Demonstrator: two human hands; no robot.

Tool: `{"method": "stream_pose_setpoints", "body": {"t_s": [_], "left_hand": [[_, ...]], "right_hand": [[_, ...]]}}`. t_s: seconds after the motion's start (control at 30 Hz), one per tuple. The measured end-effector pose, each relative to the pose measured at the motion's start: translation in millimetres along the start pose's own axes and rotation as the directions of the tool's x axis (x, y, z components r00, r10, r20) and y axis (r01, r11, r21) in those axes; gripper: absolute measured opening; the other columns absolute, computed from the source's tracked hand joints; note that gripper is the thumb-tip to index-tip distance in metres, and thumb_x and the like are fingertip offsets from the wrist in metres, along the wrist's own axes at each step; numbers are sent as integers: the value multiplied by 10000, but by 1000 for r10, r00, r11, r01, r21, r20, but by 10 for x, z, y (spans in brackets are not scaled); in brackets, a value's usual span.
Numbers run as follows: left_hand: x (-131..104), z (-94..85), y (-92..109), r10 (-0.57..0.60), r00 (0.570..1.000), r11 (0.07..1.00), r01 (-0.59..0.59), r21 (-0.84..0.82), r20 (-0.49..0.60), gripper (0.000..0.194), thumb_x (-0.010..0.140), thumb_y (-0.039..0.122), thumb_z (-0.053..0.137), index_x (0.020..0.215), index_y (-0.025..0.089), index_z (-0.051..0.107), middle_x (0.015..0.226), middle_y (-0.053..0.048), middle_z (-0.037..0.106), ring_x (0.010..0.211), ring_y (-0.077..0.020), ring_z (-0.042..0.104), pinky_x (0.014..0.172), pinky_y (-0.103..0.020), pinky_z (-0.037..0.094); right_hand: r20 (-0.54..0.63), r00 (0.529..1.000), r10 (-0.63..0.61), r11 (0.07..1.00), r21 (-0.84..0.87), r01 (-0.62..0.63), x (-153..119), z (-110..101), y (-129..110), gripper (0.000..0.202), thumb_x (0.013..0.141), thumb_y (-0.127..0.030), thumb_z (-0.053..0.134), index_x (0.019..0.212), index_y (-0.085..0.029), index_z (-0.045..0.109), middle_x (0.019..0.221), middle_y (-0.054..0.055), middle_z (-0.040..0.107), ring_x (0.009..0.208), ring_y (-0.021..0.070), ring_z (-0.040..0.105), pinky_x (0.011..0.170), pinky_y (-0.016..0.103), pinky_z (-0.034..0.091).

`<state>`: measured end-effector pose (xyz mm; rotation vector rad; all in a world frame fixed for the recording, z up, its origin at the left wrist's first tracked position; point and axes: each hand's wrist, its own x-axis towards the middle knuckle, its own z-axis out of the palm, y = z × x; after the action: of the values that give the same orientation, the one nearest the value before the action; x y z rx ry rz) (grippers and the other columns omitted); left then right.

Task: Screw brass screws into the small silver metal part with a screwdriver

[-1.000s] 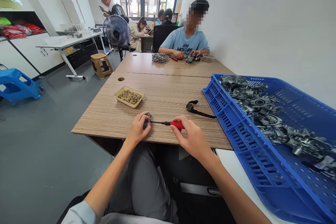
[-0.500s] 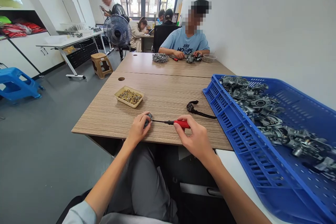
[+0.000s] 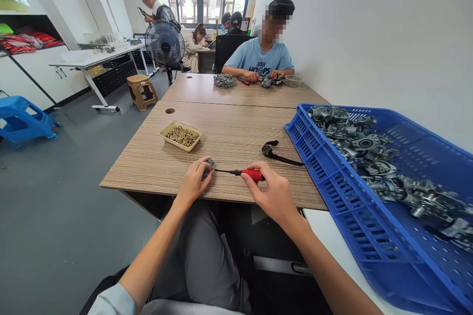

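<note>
My left hand point(image 3: 193, 180) is closed round a small grey metal part point(image 3: 208, 167) near the table's front edge; most of the part is hidden by the fingers. My right hand point(image 3: 271, 189) grips the red handle of a screwdriver point(image 3: 253, 174). Its dark shaft points left, and the tip meets the metal part at my left fingertips. Just beyond my left hand sits a cream tray point(image 3: 165, 138) of small brass-coloured pieces point(image 3: 182, 135). A black wristwatch point(image 3: 268, 151) lies beyond my right hand.
On the right, a blue crate point(image 3: 334, 196) holds many metal castings point(image 3: 364, 143). Across the wooden table point(image 3: 229, 123), a person in a blue shirt point(image 3: 263, 59) handles metal parts beside two clear tubs. A fan point(image 3: 165, 44) and stools stand at the left; more people are behind.
The screwdriver handle and the fingers of my right hand have shifted slightly. My left hand keeps its hold on the metal part.
</note>
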<state>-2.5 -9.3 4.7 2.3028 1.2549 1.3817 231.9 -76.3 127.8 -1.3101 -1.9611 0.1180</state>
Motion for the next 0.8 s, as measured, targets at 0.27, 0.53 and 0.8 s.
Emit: {"method": "stream_pose_setpoints", "body": {"t_s": [0.27, 0.53, 0.8], "left_hand": [[3, 14, -5, -12, 1000, 1000, 12, -9, -2, 27, 1004, 222, 584, 1029, 229, 591, 1354, -124, 657, 1287, -253, 619, 1091, -469, 508], [-5, 12, -9, -27, 1000, 999, 27, -21, 9, 59, 991, 202, 584, 1038, 236, 591, 1365, -117, 650, 1293, -256, 615, 1095, -478, 506], [-8, 17, -11, -28, 1000, 999, 28, -34, 7, 76, 996, 201, 577, 1064, 235, 577, 1351, -121, 655, 1290, -256, 615, 1082, -472, 509]], "right_hand": [[-30, 998, 56, 998, 38, -55, -6, 11, -20, 161, 994, -418, 632, 1008, -259, 610, 853, 6, 741, 733, 202, 701, 698, 307, 515], [-76, 993, 91, 994, 62, -86, -31, 89, -15, 214, 994, -470, 619, 992, -256, 633, 803, -3, 741, 597, 172, 657, 629, 289, 503], [-71, 993, 95, 995, 40, -93, -48, 85, -72, 214, 1002, -469, 609, 972, -258, 629, 812, 9, 744, 651, 193, 683, 649, 303, 508]]}}
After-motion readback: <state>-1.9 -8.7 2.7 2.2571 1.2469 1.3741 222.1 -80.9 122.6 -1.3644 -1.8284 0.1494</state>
